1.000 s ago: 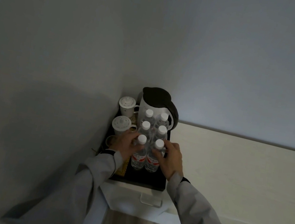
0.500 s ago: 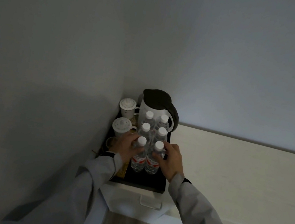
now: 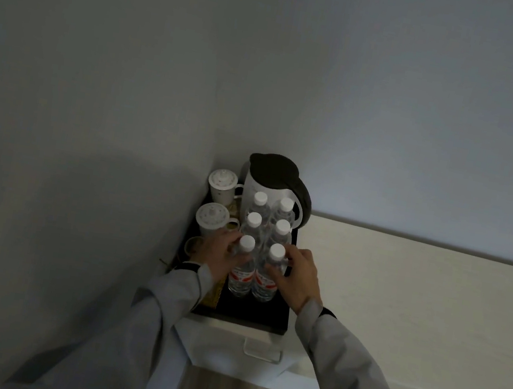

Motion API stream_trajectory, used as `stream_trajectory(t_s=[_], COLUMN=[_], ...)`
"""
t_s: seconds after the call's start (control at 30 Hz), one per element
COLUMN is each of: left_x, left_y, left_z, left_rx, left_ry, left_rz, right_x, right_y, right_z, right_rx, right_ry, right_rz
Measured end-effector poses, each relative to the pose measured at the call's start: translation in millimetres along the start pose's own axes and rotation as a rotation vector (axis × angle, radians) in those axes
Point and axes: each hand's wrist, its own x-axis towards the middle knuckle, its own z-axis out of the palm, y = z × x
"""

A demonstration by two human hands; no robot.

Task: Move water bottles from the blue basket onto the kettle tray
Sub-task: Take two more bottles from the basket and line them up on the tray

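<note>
Where the head view looks down into the corner, six water bottles (image 3: 261, 246) stand upright in two tight rows on the black kettle tray (image 3: 274, 324), packed against the kettle (image 3: 274, 190), probably to spare the lidded cups (image 3: 212, 217) at left. The left hand (image 3: 221, 256) curls around the near-left bottle (image 3: 241, 270) and the right hand (image 3: 297, 279) around the near-right bottle (image 3: 268, 276), fingers wrapped on the shoulders (likely squaring the pair). Blue basket not in view.
</note>
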Motion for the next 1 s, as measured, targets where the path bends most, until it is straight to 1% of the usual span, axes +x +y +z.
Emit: stream_trajectory(t_s=[0.13,0.37,0.6,1.0], left_x=[-0.4,-2.0,-0.9,3.0], left_y=[-0.7,-3.5,-8.0,-8.4], left_z=[1.4,2.5,4.3,2.5], left_rx=[-0.005,-0.060,-0.080,-0.091], left_ry=[0.018,0.002,-0.032,-0.061], left_rz=[0.020,0.025,-0.006,-0.044], right_x=[-0.8,-0.4,0.4,1.5], right_y=[2.6,7.9,9.9,11.2], right_z=[-0.2,0.6,2.6,4.1], right_rx=[0.004,0.024,0.022,0.037], right_ry=[0.001,-0.021,-0.015,-0.013], right_rz=[-0.004,-0.017,-0.042,-0.023])
